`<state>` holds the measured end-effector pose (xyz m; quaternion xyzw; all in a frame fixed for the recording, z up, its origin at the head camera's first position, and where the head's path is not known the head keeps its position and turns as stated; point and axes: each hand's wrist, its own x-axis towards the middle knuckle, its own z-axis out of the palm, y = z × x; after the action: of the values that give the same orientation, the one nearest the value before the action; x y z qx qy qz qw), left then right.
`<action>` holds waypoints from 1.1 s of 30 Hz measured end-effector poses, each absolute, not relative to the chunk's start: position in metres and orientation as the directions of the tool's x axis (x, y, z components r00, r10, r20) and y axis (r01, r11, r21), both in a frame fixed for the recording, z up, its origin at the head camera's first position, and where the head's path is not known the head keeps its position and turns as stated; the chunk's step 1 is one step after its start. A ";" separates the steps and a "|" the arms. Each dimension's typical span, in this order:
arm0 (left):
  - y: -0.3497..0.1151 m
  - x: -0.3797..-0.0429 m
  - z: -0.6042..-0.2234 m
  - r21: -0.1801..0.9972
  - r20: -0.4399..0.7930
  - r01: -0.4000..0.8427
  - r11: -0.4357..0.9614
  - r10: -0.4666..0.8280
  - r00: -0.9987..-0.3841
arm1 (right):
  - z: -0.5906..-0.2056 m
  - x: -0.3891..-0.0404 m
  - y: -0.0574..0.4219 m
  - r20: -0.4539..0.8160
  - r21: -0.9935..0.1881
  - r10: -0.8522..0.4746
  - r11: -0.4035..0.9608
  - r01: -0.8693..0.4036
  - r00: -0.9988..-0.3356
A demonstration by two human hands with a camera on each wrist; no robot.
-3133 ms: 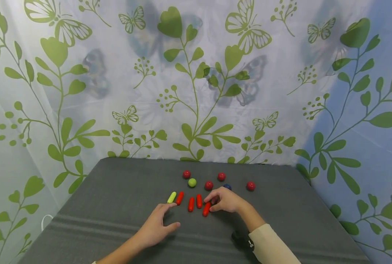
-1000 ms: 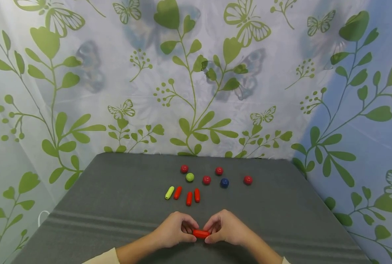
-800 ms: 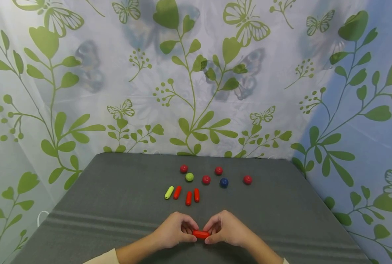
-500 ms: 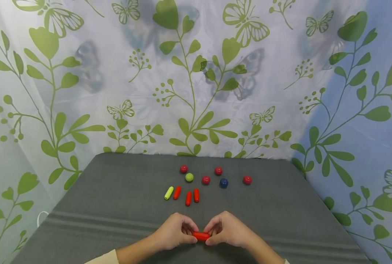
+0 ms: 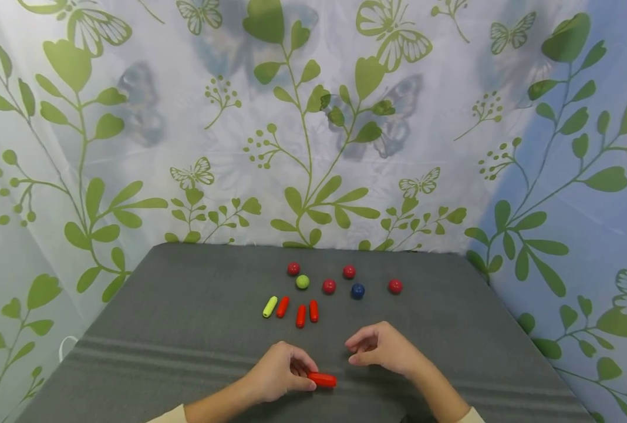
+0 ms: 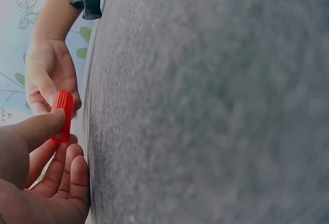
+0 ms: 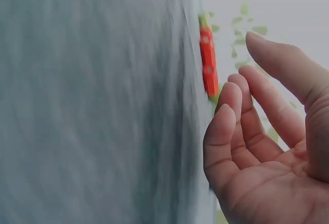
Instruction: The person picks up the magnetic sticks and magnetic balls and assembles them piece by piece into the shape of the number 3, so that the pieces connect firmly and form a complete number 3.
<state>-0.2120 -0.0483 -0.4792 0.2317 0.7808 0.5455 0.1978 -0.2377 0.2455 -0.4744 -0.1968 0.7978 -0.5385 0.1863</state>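
Observation:
My left hand [image 5: 280,371] pinches one end of a long red bead [image 5: 324,380] between thumb and fingers, low over the front of the table. Lengthwise grooves and an end hole show on the red bead [image 6: 64,112] in the left wrist view. Off to the bead's right, my right hand [image 5: 386,349] hovers with loosely bent fingers and holds nothing. A gap shows between the thumb and fingertips of the right hand [image 7: 262,147] in the right wrist view. Farther back lie a yellow-green long bead [image 5: 270,306] and three red long beads [image 5: 300,316].
Behind the long beads are several red balls [image 5: 329,286], a green ball [image 5: 302,282] and a dark blue ball [image 5: 358,291]. All rest on a grey cloth-covered table [image 5: 197,294]. A leaf-and-butterfly curtain [image 5: 313,147] hangs along its back and sides.
One red bead was picked up from the row by the right hand and brought to the front, where both hands held it. Just now the right hand let go and moved away rightward.

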 end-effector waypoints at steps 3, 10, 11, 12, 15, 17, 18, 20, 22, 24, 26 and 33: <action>-0.049 -0.210 -0.478 0.946 -0.068 0.130 0.297 0.574 -0.816 | -0.477 -0.245 0.259 -0.041 -0.917 -0.471 0.369 -0.155 -0.881; -0.050 -0.204 -0.479 0.957 -0.091 0.088 0.276 0.575 -0.813 | -0.475 -0.261 0.283 0.023 -0.892 -0.326 0.420 -0.166 -0.945; -0.050 -0.203 -0.479 0.958 -0.091 0.086 0.272 0.577 -0.812 | -0.474 -0.264 0.286 0.028 -0.891 -0.292 0.427 -0.157 -0.956; -0.050 -0.203 -0.480 0.959 -0.091 0.085 0.271 0.577 -0.812 | -0.474 -0.266 0.289 0.038 -0.887 -0.262 0.436 -0.154 -0.964; -0.050 -0.201 -0.480 0.959 -0.095 0.082 0.271 0.580 -0.809 | -0.474 -0.275 0.297 0.077 -0.872 -0.174 0.466 -0.151 -0.982; -0.050 -0.200 -0.481 0.960 -0.100 0.075 0.270 0.581 -0.808 | -0.476 -0.281 0.304 0.110 -0.854 -0.131 0.495 -0.161 -0.985; -0.050 -0.200 -0.481 0.960 -0.102 0.073 0.271 0.581 -0.808 | -0.476 -0.284 0.307 0.127 -0.844 -0.114 0.509 -0.168 -0.985; -0.050 -0.200 -0.481 0.960 -0.106 0.070 0.272 0.582 -0.806 | -0.478 -0.291 0.313 0.155 -0.833 -0.072 0.527 -0.170 -0.985; -0.050 -0.200 -0.481 0.959 -0.109 0.068 0.275 0.581 -0.807 | -0.479 -0.297 0.318 0.181 -0.828 -0.027 0.535 -0.168 -0.983; -0.050 -0.200 -0.481 0.959 -0.111 0.067 0.276 0.582 -0.806 | -0.481 -0.304 0.323 0.207 -0.829 0.021 0.535 -0.164 -0.978; -0.050 -0.200 -0.481 0.959 -0.111 0.067 0.276 0.581 -0.806 | -0.482 -0.311 0.328 0.245 -0.815 0.069 0.555 -0.167 -0.967; -0.050 -0.199 -0.480 0.958 -0.118 0.059 0.279 0.575 -0.810 | -0.481 -0.328 0.344 0.257 -0.752 0.178 0.655 -0.081 -0.950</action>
<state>-0.1986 -0.0501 -0.4798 0.2069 0.7664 0.5635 0.2289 -0.3279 0.3438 -0.4814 0.0271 0.8962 -0.4146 -0.1557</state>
